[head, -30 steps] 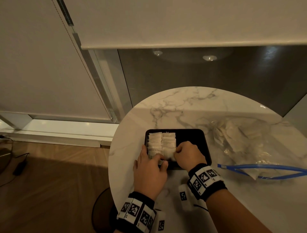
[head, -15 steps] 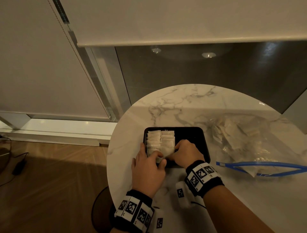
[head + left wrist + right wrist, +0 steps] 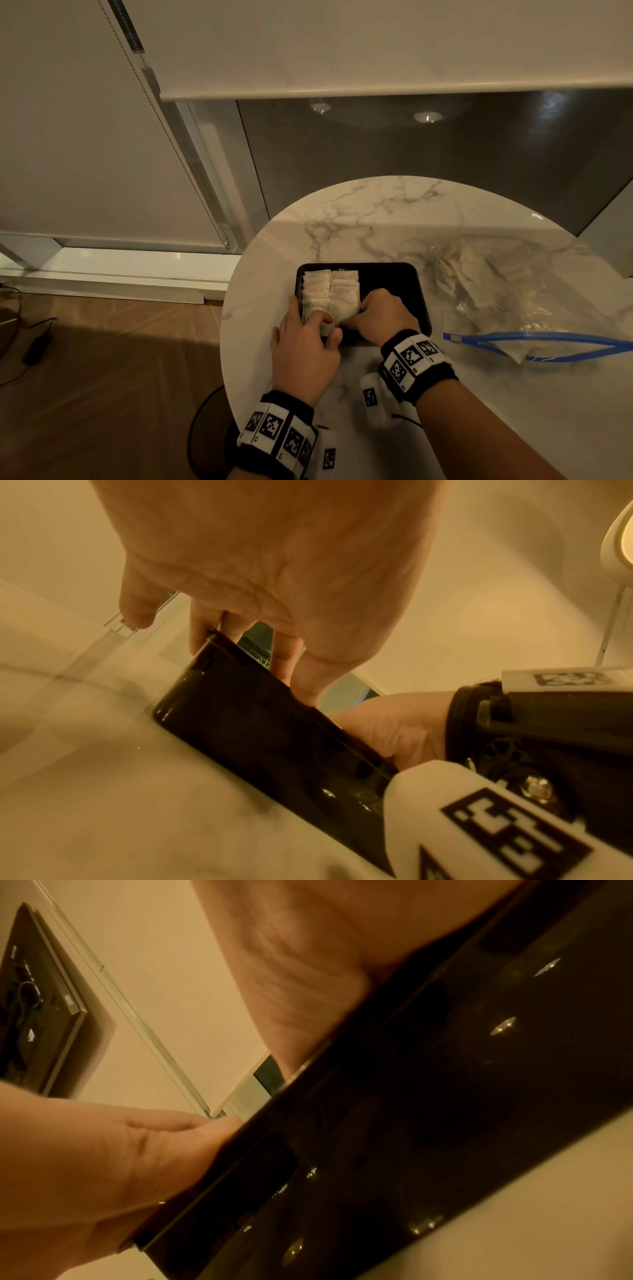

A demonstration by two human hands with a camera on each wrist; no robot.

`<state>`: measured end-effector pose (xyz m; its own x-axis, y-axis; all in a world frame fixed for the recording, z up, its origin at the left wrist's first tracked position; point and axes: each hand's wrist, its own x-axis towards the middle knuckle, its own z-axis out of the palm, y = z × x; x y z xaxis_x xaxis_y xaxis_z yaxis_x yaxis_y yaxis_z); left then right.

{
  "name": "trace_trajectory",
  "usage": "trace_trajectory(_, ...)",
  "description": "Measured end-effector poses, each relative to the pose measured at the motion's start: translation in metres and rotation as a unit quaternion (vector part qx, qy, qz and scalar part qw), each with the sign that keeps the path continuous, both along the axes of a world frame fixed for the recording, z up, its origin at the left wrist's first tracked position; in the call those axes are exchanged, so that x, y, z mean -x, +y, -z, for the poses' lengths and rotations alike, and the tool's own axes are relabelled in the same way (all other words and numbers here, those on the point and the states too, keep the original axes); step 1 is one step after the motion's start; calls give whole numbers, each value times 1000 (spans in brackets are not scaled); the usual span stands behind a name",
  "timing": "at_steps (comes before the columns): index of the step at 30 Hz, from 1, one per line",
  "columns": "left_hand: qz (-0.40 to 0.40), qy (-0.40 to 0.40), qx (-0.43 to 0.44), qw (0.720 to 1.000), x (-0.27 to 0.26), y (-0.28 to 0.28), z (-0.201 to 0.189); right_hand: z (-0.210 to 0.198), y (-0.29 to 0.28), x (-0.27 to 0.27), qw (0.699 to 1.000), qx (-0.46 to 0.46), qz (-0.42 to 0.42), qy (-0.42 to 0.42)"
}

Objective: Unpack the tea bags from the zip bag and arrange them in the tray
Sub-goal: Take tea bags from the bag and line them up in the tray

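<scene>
A black tray lies on the round marble table. White tea bags fill its left part in two columns. My left hand reaches over the near left corner and pinches the nearest tea bag between thumb and forefinger. My right hand is curled at the near end of the right column and grips a tea bag there; its fingertips are hidden. The clear zip bag with more tea bags lies to the right, its blue zip gaping. The wrist views show the tray wall from outside.
The table's left edge runs close to the tray, with wood floor below. A window blind with a bead chain and a dark glass pane stand behind the table.
Both hands stay at the tray's near edge. The left thumb and forefinger have drawn together on the nearest tea bag, and the right hand has edged slightly left.
</scene>
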<state>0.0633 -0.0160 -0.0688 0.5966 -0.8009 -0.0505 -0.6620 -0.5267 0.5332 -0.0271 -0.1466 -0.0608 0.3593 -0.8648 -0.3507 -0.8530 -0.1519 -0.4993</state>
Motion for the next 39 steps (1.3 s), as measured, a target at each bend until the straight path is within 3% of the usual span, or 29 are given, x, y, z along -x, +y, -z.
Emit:
trace_trajectory(7,-1,13,7,1000,1,0,-3,-7,2,5,999,29,-5,-36)
trace_trajectory(11,-15,16,35,999,3,2,-6,-19,11,20,987,89,10,-135)
trace_trajectory(14,-13,-6,105,994,9,6,-13,-34,25,44,968,131,22,-214)
trace_trajectory(18,37,-15,181,983,26,6,-26,-42,35,84,952,139,48,-270)
trace_trajectory(22,109,-10,190,976,51,0,-32,-41,35,132,939,118,97,-308)
trace_trajectory(28,185,-30,182,965,97,-25,-37,-35,27,188,951,85,134,-264)
trace_trajectory(32,290,-56,167,941,129,-46,-40,-33,22,215,967,113,147,-173)
trace_trajectory(35,355,-143,51,922,151,-59,-41,-25,20,227,969,156,155,-109)
trace_trajectory(39,368,-210,-76,903,162,-69,-36,-14,18,232,960,240,113,-86)
